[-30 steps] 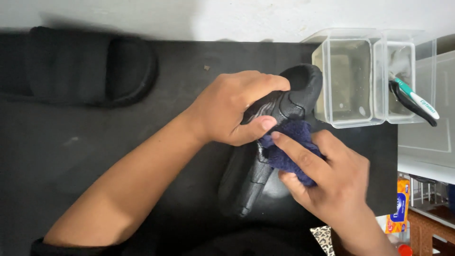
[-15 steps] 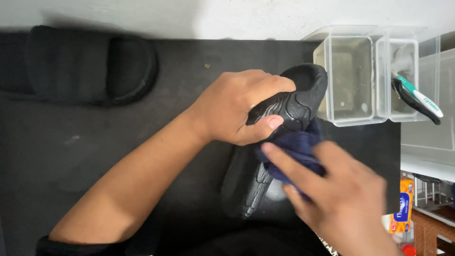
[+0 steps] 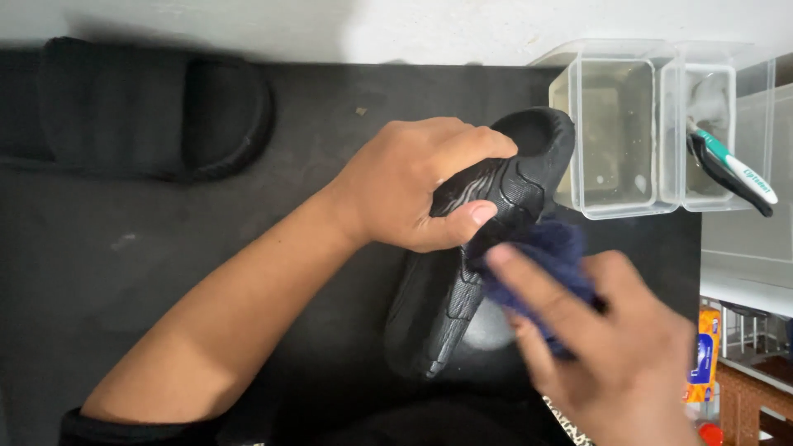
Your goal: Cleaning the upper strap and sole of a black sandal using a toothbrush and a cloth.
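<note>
The left hand (image 3: 413,186) is clamping around the middle of a black moulded rubber sandal (image 3: 479,248), holding it tilted on edge, its long axis running from one o'clock down to seven. The right hand (image 3: 611,347), blurred, is bunching a dark blue fleecy cloth (image 3: 541,256) against the sandal's side, just at four o'clock of the left thumb. At two o'clock, two clear plastic tubs (image 3: 615,132) are standing on the black surface (image 3: 124,272); a green-and-white toothbrush (image 3: 731,169) is lying across the far one. A second black sandal (image 3: 157,107) is resting at ten o'clock.
</note>
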